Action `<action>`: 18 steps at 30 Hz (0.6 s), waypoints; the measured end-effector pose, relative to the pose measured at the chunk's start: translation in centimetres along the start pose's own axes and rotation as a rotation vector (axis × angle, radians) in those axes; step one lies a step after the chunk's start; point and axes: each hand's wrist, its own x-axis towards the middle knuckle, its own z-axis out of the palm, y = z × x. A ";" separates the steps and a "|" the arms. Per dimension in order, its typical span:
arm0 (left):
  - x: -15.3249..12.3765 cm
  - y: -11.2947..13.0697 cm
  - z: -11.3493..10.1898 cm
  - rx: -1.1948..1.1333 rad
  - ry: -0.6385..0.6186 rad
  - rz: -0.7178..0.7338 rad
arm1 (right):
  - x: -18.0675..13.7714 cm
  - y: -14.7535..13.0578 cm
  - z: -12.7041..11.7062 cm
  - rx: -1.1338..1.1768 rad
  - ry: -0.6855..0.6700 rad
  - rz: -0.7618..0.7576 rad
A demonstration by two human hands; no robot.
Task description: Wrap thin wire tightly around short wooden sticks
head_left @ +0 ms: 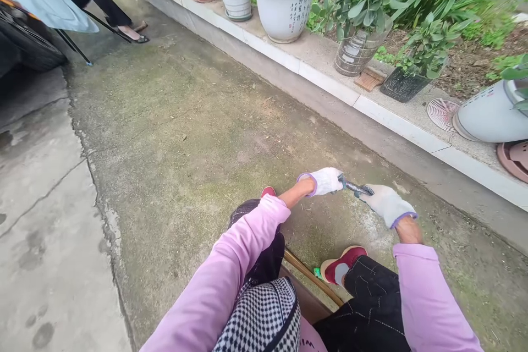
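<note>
Both of my hands wear white work gloves with purple cuffs and dark fingertips. Out in front of my knees, over the concrete, they grip a short, dark, shiny rod-like piece between them. My left hand is closed around its left end, and my right hand is closed on its right end with the thumb along the top. The fingers hide both ends, and its exact kind cannot be made out. Below my hands, a thin brown pole lies between my legs.
A white-tiled ledge runs along the right, carrying a white pot and several other planters. My red shoe rests on the ground beside a small green object. At far left another person's leg shows near a vehicle wheel.
</note>
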 end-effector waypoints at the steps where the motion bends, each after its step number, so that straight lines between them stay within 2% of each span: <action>1: -0.1 0.1 0.1 0.013 -0.018 0.021 | 0.1 0.1 -0.3 0.004 0.027 0.029; 4: -0.1 0.1 0.3 -0.057 -0.052 0.057 | -0.2 0.2 -0.7 0.148 0.149 0.086; 6: 0.1 0.1 0.4 -0.187 -0.056 0.047 | -0.8 -0.1 -0.7 0.407 0.197 0.084; 9: 0.5 0.3 0.3 -0.401 -0.047 0.056 | -2.0 -1.0 -0.7 0.869 0.155 0.049; 11: 0.7 0.4 0.0 -0.503 -0.065 0.065 | -2.8 -1.8 -0.8 1.068 0.065 -0.004; 15: 1.0 0.6 -0.2 -0.604 -0.086 0.052 | -3.6 -2.9 -0.8 1.161 -0.103 -0.112; 18: 0.9 0.5 0.0 -0.611 -0.051 0.032 | -3.1 -3.3 -0.7 1.074 0.004 -0.091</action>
